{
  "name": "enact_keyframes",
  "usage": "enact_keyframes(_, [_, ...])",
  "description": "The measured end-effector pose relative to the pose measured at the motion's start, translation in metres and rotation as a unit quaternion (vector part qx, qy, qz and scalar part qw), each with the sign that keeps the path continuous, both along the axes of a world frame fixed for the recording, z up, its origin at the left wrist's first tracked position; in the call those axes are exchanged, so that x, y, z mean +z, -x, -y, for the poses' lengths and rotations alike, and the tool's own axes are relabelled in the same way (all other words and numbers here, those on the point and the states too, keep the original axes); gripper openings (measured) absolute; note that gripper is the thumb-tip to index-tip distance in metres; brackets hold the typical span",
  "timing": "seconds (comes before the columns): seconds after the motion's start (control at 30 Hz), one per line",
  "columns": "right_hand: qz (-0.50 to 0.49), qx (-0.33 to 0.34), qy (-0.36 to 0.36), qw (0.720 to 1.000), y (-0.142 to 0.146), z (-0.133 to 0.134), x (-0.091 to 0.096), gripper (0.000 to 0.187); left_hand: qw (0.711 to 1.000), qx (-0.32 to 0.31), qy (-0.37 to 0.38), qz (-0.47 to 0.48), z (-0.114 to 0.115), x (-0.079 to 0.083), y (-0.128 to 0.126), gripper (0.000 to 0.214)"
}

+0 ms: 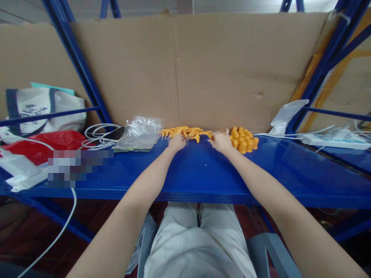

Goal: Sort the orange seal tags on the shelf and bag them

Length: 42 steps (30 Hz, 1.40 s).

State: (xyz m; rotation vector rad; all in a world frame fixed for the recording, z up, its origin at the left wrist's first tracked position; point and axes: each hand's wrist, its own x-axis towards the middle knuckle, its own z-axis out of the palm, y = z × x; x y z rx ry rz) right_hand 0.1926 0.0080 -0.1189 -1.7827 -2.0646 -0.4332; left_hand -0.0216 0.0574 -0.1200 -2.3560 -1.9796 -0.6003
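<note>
At the back of the blue shelf, a pile of orange branching plastic pieces lies against the cardboard, with small silvery bits among it. My left hand reaches into the front of this pile, fingers drawn together; what they hold is too small to make out. To the right, my right hand has its thumb and fingers closed around the end of an orange plastic piece. Close beside that hand stands a cluster of orange knobbed plastic pieces, several of them upright in rows.
Clear plastic bags and a coiled white cable lie left of the pile. Farther left are a red bag and a canvas bag. A white power strip sits at the right. Cardboard closes off the back.
</note>
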Motion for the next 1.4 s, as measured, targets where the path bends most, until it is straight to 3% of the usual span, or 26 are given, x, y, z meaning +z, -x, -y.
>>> enact_keyframes(0.27, [-0.014, 0.008, -0.02, 1.0, -0.003, -0.002, 0.0, 0.03, 0.998, 0.007, -0.01, -0.069, 0.005, -0.004, -0.004, 0.045])
enact_keyframes(0.57, [-0.019, 0.031, -0.079, 0.996, -0.005, -0.006, -0.001, 0.033, 0.998, 0.033, -0.001, -0.051, 0.006, -0.006, -0.007, 0.058])
enact_keyframes(0.7, [-0.026, 0.058, -0.126, 0.99, -0.008, -0.012, -0.004, 0.035, 0.999, 0.032, -0.042, -0.014, 0.002, -0.011, -0.006, 0.056])
enact_keyframes(0.87, [-0.023, 0.097, -0.143, 0.985, -0.011, -0.013, -0.005, 0.039, 0.984, -0.034, -0.171, 0.035, 0.0, -0.011, -0.007, 0.049])
enact_keyframes(1.0, [-0.005, 0.208, -0.144, 0.967, -0.01, -0.013, -0.005, 0.042, 0.964, -0.129, -0.232, 0.025, 0.011, -0.006, -0.017, 0.051])
enact_keyframes(1.17, [-0.002, 0.294, -0.127, 0.947, -0.004, -0.013, -0.005, 0.043, 0.964, -0.187, -0.185, -0.028, 0.025, 0.0, -0.029, 0.041])
enact_keyframes(1.27, [-0.013, 0.296, -0.114, 0.948, -0.005, -0.014, -0.006, 0.041, 0.97, -0.185, -0.148, -0.048, 0.027, 0.001, -0.03, 0.036])
enact_keyframes(1.4, [-0.056, 0.275, -0.099, 0.955, -0.012, -0.019, -0.008, 0.033, 0.968, -0.188, -0.154, -0.057, 0.026, 0.001, -0.028, 0.032])
